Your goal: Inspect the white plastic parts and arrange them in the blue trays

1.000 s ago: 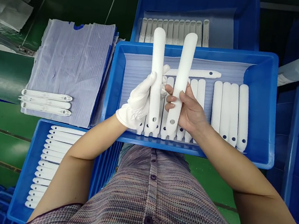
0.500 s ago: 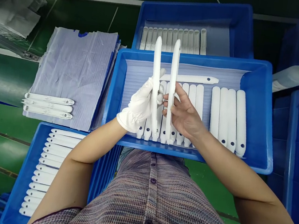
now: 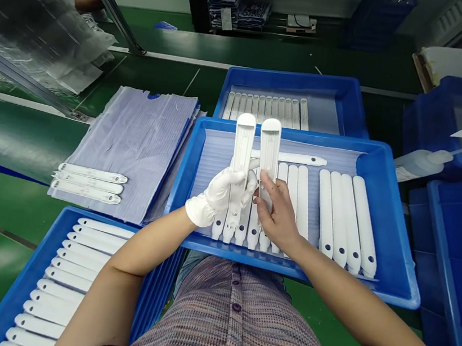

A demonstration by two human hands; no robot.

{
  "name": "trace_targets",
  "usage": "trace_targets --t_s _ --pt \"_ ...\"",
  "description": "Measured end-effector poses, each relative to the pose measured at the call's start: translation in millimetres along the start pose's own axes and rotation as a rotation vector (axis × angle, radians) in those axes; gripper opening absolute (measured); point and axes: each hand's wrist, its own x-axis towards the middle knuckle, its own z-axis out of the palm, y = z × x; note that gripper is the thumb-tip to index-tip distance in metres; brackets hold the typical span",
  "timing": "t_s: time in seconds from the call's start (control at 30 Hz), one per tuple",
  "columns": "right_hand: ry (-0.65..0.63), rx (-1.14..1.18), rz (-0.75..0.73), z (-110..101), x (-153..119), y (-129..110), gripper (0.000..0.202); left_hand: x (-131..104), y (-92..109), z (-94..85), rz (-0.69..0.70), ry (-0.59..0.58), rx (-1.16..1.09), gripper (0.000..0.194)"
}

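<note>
My left hand (image 3: 213, 193), in a white glove, is closed around a long white plastic handle-like piece (image 3: 244, 140). In my bare right hand (image 3: 284, 215) is a second white plastic piece (image 3: 270, 144), gripped between thumb and fingers. Both pieces stand side by side, slightly apart, their hollow ribbed inner sides facing me. Below them is a blue tray (image 3: 406, 281) with a row of similar pieces (image 3: 300, 205), partly hidden by my hands. Several more (image 3: 360, 224) lie at its right, and one piece (image 3: 307, 160) lies crosswise behind.
A second blue tray (image 3: 352, 92) behind holds a row of pieces. At left, three pieces (image 3: 89, 181) lie on stacked lilac sheets (image 3: 142, 133); below is another filled blue tray (image 3: 32, 260). A squeeze bottle (image 3: 422, 162) stands at right. A person's arm (image 3: 87, 2) shows far left.
Both pieces have turned from edge-on to showing their hollow inner sides. My hands still hold one each. The camera view has tilted up, showing more of the background.
</note>
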Motion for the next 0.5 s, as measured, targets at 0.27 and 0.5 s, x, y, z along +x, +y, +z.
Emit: trace_targets --t_s 0.27,0.5 --pt "0.094 0.218 0.169 -24.6 22.3 -9.6 0.063 -4.7 2.1 0.8 -0.023 -0.042 0.083 0.065" --pt "0.107 0.454 0.278 -61.9 89.5 -44.1 0.068 -9.5 -5.8 5.8 -0.024 -0.041 0.258 0.049"
